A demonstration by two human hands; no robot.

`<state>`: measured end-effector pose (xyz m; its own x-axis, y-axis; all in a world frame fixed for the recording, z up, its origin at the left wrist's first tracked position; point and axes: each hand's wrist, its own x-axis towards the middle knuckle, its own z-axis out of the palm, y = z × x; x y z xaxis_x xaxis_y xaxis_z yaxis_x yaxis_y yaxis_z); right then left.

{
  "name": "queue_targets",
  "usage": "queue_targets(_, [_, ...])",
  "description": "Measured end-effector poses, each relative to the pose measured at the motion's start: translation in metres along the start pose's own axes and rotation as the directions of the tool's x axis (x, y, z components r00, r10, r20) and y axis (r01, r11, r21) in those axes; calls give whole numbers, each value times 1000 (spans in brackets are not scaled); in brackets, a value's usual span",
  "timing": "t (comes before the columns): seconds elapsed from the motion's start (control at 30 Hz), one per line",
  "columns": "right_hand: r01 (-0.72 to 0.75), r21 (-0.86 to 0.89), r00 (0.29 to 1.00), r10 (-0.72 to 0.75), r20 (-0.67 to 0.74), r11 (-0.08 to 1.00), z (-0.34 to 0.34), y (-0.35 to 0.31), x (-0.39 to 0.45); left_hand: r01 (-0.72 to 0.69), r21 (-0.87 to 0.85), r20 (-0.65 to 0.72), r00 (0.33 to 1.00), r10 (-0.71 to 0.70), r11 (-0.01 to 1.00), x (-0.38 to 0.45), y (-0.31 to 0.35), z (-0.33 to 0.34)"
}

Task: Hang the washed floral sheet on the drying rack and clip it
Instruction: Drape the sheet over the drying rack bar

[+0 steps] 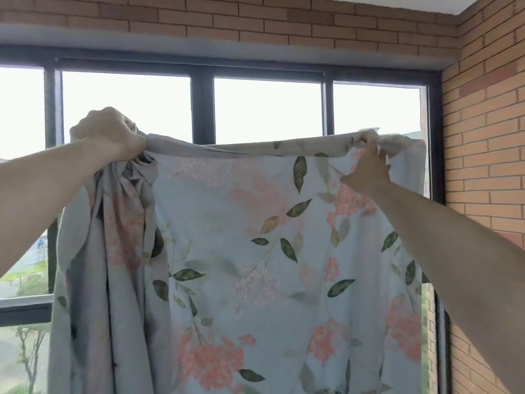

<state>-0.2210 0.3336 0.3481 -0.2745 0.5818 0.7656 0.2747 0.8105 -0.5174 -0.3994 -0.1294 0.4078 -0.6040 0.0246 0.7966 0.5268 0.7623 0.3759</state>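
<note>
While sheet point(255, 251) top edge runs left-right, left hand point(109, 135) clenches bunched cloth; right hand point(366, 169) pinches the edge.

Ahead of me, a wide window point(267, 109) with a dark frame point(202, 106) and several panes admits bright overcast daylight. A brick wall point(255, 21) runs above it, meeting a second brick wall point(485, 137) at right. Trees point(27, 354) visible outside, lower left.

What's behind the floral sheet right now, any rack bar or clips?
Behind the floral sheet only the dark-framed window shows, above and beside it. Left hand and right hand grip its top edge. Any bar or clips are covered.
</note>
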Motion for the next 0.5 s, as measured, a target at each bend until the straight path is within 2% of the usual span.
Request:
queue_targets(0.23, [-7,-27,999,6,-34,1000,28,1,61,-28,3,-19,999,28,1000,52,13,45])
queue_targets(0.5, [6,69,999,-3,-38,998,81,8,142,25,67,-41,999,-22,997,102,27,103])
